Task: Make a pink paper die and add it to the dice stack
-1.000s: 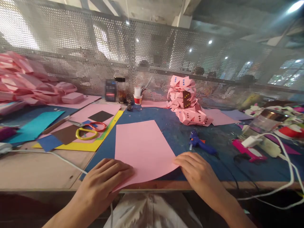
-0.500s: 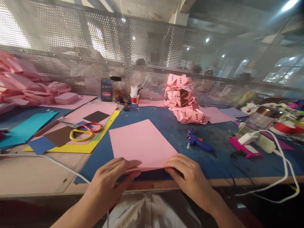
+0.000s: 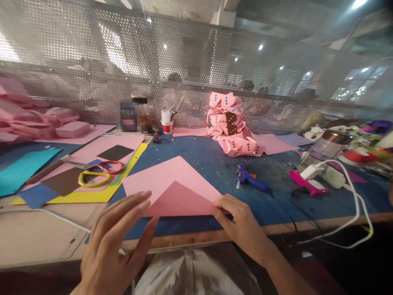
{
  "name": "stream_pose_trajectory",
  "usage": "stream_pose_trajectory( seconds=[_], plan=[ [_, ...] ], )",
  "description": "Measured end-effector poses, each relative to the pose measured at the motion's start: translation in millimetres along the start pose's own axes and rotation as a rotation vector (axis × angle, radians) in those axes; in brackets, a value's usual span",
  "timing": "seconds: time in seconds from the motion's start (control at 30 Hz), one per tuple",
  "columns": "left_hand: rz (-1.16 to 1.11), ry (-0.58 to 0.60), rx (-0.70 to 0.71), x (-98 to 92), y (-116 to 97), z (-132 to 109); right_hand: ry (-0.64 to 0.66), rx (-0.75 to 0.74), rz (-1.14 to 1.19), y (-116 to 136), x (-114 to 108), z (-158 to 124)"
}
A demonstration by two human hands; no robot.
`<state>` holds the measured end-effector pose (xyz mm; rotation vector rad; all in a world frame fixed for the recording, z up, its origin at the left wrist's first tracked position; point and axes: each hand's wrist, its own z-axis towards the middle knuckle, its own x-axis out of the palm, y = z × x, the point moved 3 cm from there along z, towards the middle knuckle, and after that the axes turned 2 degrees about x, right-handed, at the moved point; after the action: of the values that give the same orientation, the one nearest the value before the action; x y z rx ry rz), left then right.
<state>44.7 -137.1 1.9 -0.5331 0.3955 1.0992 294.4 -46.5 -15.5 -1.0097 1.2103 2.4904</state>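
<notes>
A sheet of pink paper (image 3: 159,178) lies near the table's front edge, its near corner folded over into a darker triangle on top. My right hand (image 3: 236,219) pinches the sheet's right end, thumb below and fingers above. Over the left end hovers my left hand (image 3: 119,237), fingers spread and thumb apart, holding nothing. Whether its fingertips touch the paper I cannot tell. To the right of the sheet lies a blue glue gun (image 3: 253,179) with a black cord.
Scissors (image 3: 95,179) with red and yellow handles lie on coloured sheets at left. Pink folded pieces with dots (image 3: 229,127) stand stacked at the back. A pink power strip (image 3: 308,183) with a white cable (image 3: 357,196) is at right. A perforated metal screen (image 3: 190,61) borders the far side.
The near corner now shows folded over the sheet. My left hand has let go and moved left with its fingers opened. My right hand stays on the right end. The view has shifted slightly.
</notes>
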Motion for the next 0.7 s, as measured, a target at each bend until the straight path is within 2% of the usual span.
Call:
stream_pose_trajectory(
  seconds=[0.03,0.1,0.17,0.27,0.37,0.5,0.7],
  plan=[
    [-0.028,0.029,0.119,0.2,-7,1,0.006,0.009,-0.001,0,0,0],
    [-0.119,0.195,0.368,7.9,-20,-1,0.015,0.020,-0.002,0,-1,0],
    [-0.080,0.337,0.452,21.3,-23,-2,0.008,0.028,-0.018,1,-2,0],
    [0.005,0.449,0.468,40.4,-20,-3,-0.021,0.041,-0.064,0,-2,-2],
    [0.043,0.514,0.464,49.0,-16,-3,-0.074,0.058,-0.098,-4,-2,-6],
    [0.093,0.549,0.460,51.1,-12,-2,-0.167,0.028,-0.155,-9,-5,-14],
    [0.118,0.574,0.461,59.4,-9,2,-0.130,0.004,-0.276,-11,-10,-22]
  ],
)
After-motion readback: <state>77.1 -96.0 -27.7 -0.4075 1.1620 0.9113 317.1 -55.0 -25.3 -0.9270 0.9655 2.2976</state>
